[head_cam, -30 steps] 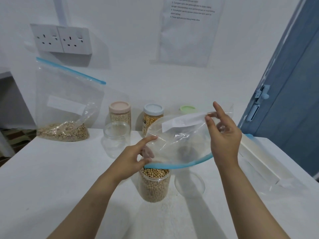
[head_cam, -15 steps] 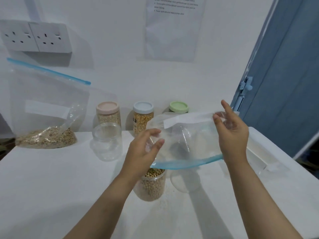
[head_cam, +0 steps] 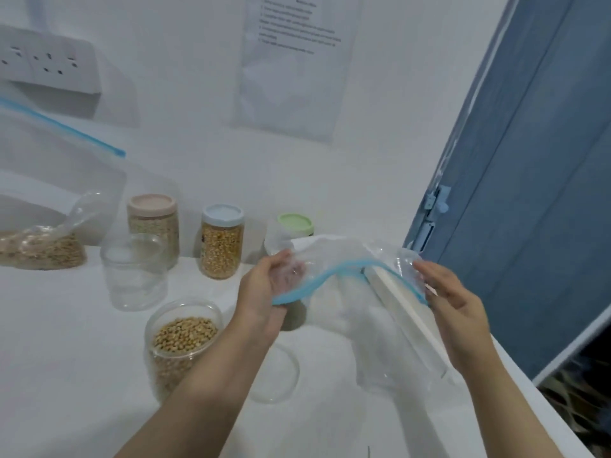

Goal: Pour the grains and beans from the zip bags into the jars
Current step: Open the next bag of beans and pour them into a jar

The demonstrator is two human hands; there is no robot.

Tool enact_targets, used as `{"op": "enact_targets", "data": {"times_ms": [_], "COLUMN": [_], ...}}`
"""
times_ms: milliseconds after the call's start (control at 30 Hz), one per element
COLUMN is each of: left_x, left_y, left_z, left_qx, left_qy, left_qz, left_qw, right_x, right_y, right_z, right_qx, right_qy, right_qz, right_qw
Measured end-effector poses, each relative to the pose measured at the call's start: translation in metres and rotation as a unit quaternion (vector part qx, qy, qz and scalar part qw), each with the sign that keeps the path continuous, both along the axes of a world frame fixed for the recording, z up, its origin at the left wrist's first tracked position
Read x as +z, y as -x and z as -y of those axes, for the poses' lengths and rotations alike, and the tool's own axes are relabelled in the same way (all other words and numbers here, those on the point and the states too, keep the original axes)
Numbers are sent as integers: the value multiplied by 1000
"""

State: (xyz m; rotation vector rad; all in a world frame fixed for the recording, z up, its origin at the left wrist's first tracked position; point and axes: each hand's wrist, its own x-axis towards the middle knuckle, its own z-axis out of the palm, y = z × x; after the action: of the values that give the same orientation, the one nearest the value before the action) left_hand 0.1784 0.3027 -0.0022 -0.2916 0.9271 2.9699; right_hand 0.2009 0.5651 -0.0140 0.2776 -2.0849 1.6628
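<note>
A: How many jars were on the surface (head_cam: pixel 66 375)?

B: Five. An open jar (head_cam: pixel 180 342) full of soybeans stood nearest, just left of the left forearm. Behind it was one empty clear jar (head_cam: pixel 134 276). Along the wall stood three lidded ones: the pink-lidded jar (head_cam: pixel 152 223), the blue-lidded jar (head_cam: pixel 221 241) and the green-lidded jar (head_cam: pixel 295 224), the last partly hidden behind the bag.

A: And zip bags?

B: Two. One empty zip bag (head_cam: pixel 344 259) was held above the surface between both hands. The other, a grain bag (head_cam: pixel 43 226), leaned against the wall at far left, with grain still in its bottom.

A: What were the hands doing?

B: The left hand (head_cam: pixel 264 289) had its fingers curled round the left end of the empty bag's blue zip strip. The right hand (head_cam: pixel 453 299) pinched the right end, fingers bent.

A: Anything else?

B: One clear lid (head_cam: pixel 281 375) lay flat beside the soybean jar.
</note>
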Motion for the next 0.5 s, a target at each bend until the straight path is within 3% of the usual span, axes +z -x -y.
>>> {"op": "enact_targets", "data": {"times_ms": [133, 200, 300, 333, 367, 400, 433, 467, 500], "left_x": [22, 29, 30, 28, 25, 21, 20, 21, 22], "left_y": [-8, -12, -15, -15, -14, -12, -12, -12, -12], "left_z": [-2, -7, -16, -18, -19, -20, -20, -21, -21], "left_qx": [-35, 12, 112, 167, 230, 292, 350, 389, 404], "left_qy": [-134, -78, 128, 249, 388, 508, 582, 616, 627], "left_qz": [-91, -127, -153, -153, -150, -151, -170, -202, -240], "left_qw": [986, 989, 973, 942, 880, 796, 714, 655, 621], "right_x": [3, 8, 17, 17, 16, 14, 12, 11, 12], "right_y": [21, 30, 31, 32, 34, 33, 30, 28, 24], "right_z": [3, 5, 14, 16, 18, 20, 24, 26, 28], "right_qx": [25, 35, 23, 38, 71, 113, 145, 154, 150], "right_qy": [8, 15, 9, 23, 47, 71, 96, 121, 152], "right_qz": [-76, -98, -114, -108, -95, -78, -67, -64, -62], "right_qw": [997, 994, 993, 993, 992, 988, 983, 979, 975]}}
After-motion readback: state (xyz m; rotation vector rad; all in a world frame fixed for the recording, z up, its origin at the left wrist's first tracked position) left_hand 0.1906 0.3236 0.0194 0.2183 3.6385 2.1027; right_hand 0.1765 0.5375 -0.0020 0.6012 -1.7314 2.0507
